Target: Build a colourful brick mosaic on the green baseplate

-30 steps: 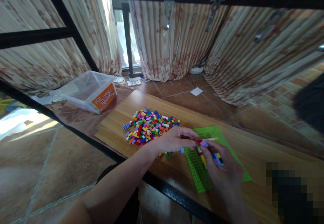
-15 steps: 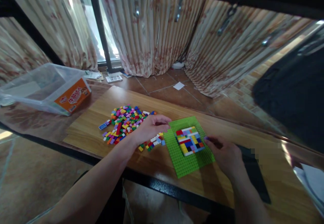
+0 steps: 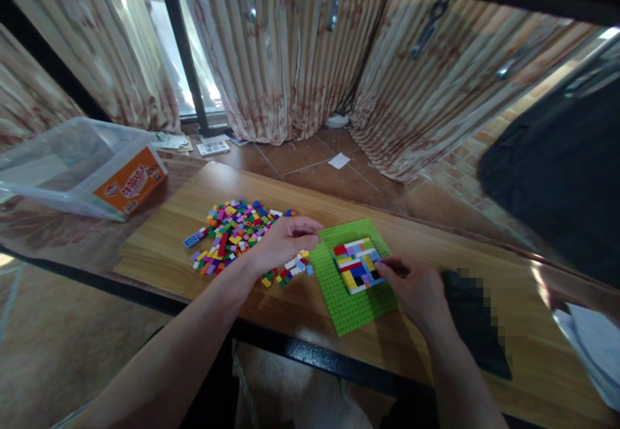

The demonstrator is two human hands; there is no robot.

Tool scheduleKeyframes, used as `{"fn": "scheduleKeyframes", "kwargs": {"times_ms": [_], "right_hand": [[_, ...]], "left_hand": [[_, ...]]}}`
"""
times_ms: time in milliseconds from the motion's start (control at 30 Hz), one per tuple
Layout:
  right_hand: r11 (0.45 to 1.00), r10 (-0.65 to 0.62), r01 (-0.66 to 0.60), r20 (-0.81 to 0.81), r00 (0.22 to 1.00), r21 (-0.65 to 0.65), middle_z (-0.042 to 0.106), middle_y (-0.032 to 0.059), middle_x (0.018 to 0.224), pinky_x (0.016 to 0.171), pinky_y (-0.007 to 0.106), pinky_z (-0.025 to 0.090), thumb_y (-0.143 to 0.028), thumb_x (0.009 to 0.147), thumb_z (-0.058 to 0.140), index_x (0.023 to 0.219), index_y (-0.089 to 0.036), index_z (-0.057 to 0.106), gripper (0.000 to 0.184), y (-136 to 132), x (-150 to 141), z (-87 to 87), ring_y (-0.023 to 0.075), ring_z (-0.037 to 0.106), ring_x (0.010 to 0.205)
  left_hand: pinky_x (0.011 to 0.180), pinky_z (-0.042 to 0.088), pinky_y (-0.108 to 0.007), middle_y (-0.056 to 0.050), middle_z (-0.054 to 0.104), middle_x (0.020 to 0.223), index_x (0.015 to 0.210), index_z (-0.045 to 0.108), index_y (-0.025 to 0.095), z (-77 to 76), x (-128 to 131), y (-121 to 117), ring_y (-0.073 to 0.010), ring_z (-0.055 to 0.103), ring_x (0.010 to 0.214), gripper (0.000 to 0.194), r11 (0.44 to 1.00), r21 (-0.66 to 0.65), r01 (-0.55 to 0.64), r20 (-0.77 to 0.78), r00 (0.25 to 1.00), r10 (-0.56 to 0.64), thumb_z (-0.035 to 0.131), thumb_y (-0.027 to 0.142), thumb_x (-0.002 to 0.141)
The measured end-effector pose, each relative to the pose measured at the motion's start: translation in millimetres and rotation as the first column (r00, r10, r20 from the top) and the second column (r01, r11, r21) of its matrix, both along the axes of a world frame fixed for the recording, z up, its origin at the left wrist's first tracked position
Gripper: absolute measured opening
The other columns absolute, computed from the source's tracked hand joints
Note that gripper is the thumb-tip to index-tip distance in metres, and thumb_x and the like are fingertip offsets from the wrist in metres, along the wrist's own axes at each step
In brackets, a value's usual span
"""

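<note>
Tabletop with wood grain extends past your green studded baseplate all round, its far edge near the twelve o'clock corner and the black metal rail near the six o'clock one. More wood shows at two to three o'clock, beyond your right hand. That hand reaches in from four, over the right side of the joined-brick block on the baseplate, thumb and forefinger closed on what looks like a purple brick, tiny at this range. Your left hand is at the ten o'clock edge, thumb parted from curled fingers.

In your way at nine to ten, the loose brick pile lies partly behind your left forearm; farther out sits the clear plastic bin with its orange label. At four, a black flat slab lies just beside your right forearm, with white papers beyond.
</note>
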State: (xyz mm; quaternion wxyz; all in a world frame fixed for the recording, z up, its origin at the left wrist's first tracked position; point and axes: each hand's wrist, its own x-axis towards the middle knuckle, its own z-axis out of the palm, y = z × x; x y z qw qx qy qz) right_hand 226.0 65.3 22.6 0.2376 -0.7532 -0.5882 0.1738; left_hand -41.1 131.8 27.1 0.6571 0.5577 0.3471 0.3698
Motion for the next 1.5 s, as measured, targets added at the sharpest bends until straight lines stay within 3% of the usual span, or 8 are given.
{"fn": "scheduleKeyframes", "kwargs": {"times_ms": [467, 833, 1167, 1500], "right_hand": [[0.998, -0.042, 0.043, 0.020, 0.999, -0.040, 0.074, 0.0064, 0.077, 0.064, 0.032, 0.045, -0.048, 0.078, 0.058, 0.083, -0.020, 0.074, 0.033, 0.2, -5.0, -0.6, 0.0222, 0.068, 0.071], [0.998, -0.040, 0.047, 0.130, 0.991, -0.050, 0.074, 0.0087, 0.076, 0.061, 0.033, 0.043, -0.045, 0.079, 0.057, 0.080, -0.019, 0.075, 0.032, 4.1, -8.7, -2.5, 0.0240, 0.068, 0.070], [0.997, 0.003, 0.000, 0.038, 0.999, -0.077, 0.074, 0.0069, 0.071, 0.059, 0.031, 0.043, -0.047, 0.075, 0.058, 0.077, -0.019, 0.076, 0.033, 7.5, -1.9, -3.2, 0.0222, 0.067, 0.066], [0.995, -0.053, 0.055, 0.025, 0.998, -0.084, 0.074, 0.0063, 0.075, 0.061, 0.032, 0.043, -0.049, 0.076, 0.059, 0.081, -0.021, 0.076, 0.034, 3.8, -4.9, -4.3, 0.0236, 0.068, 0.071]], "left_hand": [[0.067, 0.048, -0.023, -0.004, 0.070, 0.084, 0.097, 0.067, 0.011, 1.0, 0.5, -1.3, -0.0111, 0.062, 0.072, 0.021, 1.000, 0.008, 0.003, -0.039, 0.999, -0.002, 0.065, 0.019, 0.078], [0.068, 0.048, -0.024, -0.004, 0.070, 0.085, 0.095, 0.067, 0.012, -2.8, 2.3, -1.2, -0.0116, 0.062, 0.073, 0.019, 0.996, 0.087, -0.019, -0.106, 0.994, 0.028, 0.064, 0.018, 0.078], [0.068, 0.048, -0.024, -0.004, 0.070, 0.085, 0.095, 0.068, 0.012, -7.8, 2.4, -0.7, -0.0120, 0.062, 0.074, 0.020, 0.994, 0.107, -0.014, -0.124, 0.992, 0.027, 0.064, 0.019, 0.077], [0.067, 0.047, -0.023, -0.003, 0.069, 0.084, 0.094, 0.067, 0.012, -5.1, 2.2, 0.6, -0.0112, 0.061, 0.072, 0.019, 0.993, 0.120, -0.011, -0.145, 0.989, 0.028, 0.063, 0.019, 0.077]]}}
